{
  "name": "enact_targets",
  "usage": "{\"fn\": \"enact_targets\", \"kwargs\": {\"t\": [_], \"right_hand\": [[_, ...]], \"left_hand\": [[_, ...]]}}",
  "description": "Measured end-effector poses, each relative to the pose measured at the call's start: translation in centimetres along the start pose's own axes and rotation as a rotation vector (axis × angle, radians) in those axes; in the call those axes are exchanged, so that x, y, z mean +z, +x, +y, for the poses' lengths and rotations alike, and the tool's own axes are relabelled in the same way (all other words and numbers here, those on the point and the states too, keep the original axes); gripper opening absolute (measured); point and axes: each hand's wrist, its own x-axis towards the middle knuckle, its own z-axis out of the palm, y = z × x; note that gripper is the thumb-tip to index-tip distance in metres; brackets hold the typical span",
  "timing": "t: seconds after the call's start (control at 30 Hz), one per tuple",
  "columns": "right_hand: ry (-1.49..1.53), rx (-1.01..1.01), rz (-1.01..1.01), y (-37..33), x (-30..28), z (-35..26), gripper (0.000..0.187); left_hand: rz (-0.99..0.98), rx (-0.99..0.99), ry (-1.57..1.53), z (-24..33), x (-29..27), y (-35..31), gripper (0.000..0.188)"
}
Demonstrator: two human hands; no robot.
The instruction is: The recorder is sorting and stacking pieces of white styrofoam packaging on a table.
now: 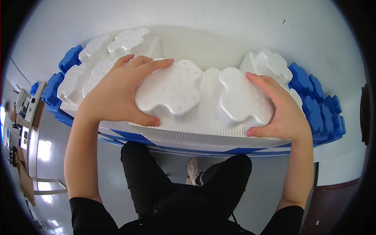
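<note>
A white foam block (210, 103) with a finely ribbed top and two rounded, wavy-edged knobs lies in front of me on a stack. My left hand (111, 94) is wrapped round its dimpled left knob (172, 88), thumb on the near side and fingers over the far side. On the other end, my right hand (288, 107) clasps the right knob (243, 98) in the same way, its fingertips on the far edge and thumb close to the front. The palms hide the outer sides of both knobs.
More white knobbed blocks stand at left (94, 49) and right (272, 64), with blue ones (51, 88) beyond them, and further blue blocks (313, 111) at right. A pale wall (219, 19) rises close behind. Tables with equipment (29, 113) stand far left.
</note>
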Motion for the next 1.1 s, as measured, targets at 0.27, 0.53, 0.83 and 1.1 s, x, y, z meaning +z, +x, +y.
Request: {"fn": "enact_targets", "kwargs": {"t": [0.27, 0.53, 0.83, 1.1], "right_hand": [[0.163, 0.016, 0.125, -0.2, 0.3, -0.1, 0.112], [0.280, 0.067, 0.176, -0.5, 0.2, 0.5, 0.110], [0.515, -0.093, 0.379, 0.4, 0.3, 1.3, 0.107], [0.205, -0.035, 0.335, 7.4, -3.6, 2.2, 0.108]], "left_hand": [[0.102, -0.090, -0.246, -0.2, -0.1, -0.6, 0.123], [0.165, -0.108, -0.391, -0.5, 0.2, -0.2, 0.127], [0.290, -0.087, -0.621, -0.8, -0.6, 0.6, 0.121], [0.270, -0.062, -0.298, -4.5, -2.4, 7.4, 0.107]]}}
